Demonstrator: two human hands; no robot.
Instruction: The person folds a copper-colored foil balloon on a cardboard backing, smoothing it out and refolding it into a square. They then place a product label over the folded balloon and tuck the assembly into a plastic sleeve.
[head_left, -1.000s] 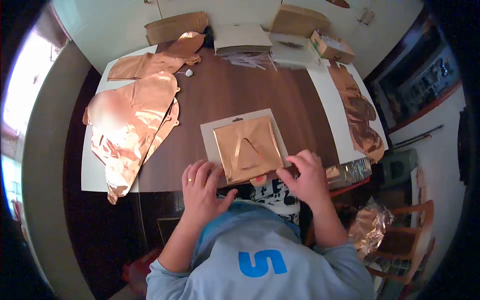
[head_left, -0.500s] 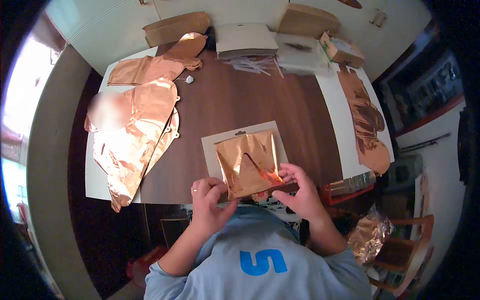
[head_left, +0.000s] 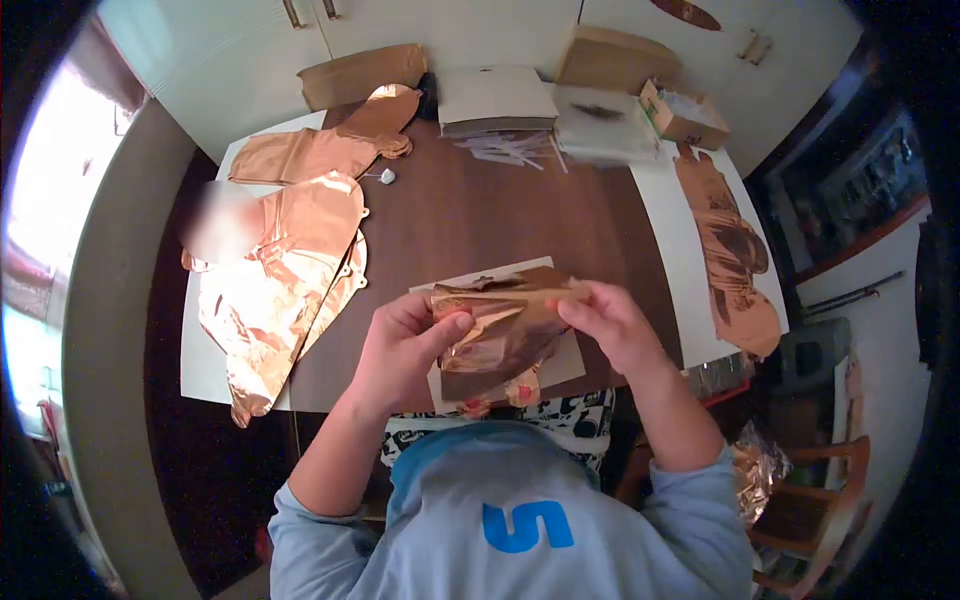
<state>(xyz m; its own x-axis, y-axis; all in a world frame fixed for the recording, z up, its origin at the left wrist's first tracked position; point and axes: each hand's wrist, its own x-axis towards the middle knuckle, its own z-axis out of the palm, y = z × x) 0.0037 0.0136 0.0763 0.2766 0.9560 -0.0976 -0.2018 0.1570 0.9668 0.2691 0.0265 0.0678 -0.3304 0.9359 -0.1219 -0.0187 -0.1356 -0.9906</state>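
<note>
Between my hands is a folded rose-gold foil balloon (head_left: 500,335), lifted at its upper edge and creased across the front. My left hand (head_left: 402,345) pinches its left corner between thumb and fingers. The right corner is gripped by my right hand (head_left: 610,322), thumb in front. Under the foil lies a white card (head_left: 568,362) at the table's near edge, mostly covered. Small red and pale printed patches show below the foil, near the card's lower edge.
Flat rose-gold foil balloons (head_left: 290,225) lie on the left, and more foil (head_left: 735,255) lies on the right. At the back stand a stack of white cards (head_left: 497,100), clear plastic bags (head_left: 605,125), white strips (head_left: 505,150) and a small cardboard box (head_left: 685,113). A wooden chair (head_left: 825,520) is at right.
Both hands have moved up along the foil's sides and now grip its upper corners. The foil, flat on the card before, is raised and bent, and the card shows below it.
</note>
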